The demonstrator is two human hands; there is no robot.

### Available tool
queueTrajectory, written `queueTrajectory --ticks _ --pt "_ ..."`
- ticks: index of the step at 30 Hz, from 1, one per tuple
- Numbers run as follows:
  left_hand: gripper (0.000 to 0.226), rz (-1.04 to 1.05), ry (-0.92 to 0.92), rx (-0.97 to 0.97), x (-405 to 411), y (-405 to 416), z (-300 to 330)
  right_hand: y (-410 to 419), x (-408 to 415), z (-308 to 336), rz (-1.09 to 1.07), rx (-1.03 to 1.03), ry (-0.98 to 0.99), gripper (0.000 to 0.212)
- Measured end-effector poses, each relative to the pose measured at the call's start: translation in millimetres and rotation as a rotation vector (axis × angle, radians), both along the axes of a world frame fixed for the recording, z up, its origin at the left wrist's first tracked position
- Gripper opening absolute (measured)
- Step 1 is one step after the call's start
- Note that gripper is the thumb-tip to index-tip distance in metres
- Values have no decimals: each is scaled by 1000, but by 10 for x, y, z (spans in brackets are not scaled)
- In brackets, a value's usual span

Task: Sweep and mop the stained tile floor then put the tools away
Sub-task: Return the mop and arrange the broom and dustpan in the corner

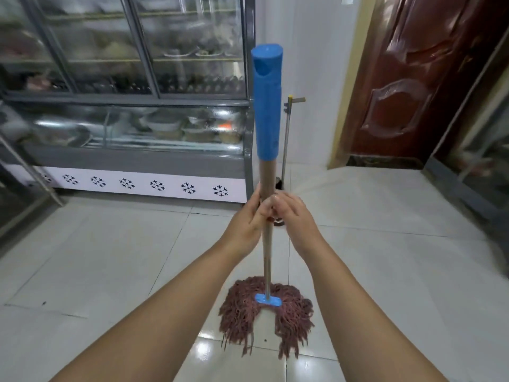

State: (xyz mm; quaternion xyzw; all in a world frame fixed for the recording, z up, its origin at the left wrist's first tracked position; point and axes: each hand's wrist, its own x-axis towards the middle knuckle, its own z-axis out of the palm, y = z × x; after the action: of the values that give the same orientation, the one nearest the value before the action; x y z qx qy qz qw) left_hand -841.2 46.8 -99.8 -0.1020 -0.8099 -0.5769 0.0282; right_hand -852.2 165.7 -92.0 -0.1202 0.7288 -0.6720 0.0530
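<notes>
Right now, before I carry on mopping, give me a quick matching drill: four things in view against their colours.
Things:
1. mop head
2. grip
3. door
4. floor

Colours:
A. blue
B. white, glossy
C. dull reddish-brown strands
D. dark red-brown, carved panels

Pairs: 1-C, 2-A, 3-D, 4-B
</notes>
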Motion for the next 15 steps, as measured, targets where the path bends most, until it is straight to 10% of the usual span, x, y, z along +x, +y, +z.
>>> queueTrajectory --ticks 5,15 --pt "15 45 -115 -143 -780 43 -171 139 -926 133 30 -9 61 13" --pt "48 19 -299 -414 -1956 174 -768 177 -2070 -465 -30 126 -144 15"
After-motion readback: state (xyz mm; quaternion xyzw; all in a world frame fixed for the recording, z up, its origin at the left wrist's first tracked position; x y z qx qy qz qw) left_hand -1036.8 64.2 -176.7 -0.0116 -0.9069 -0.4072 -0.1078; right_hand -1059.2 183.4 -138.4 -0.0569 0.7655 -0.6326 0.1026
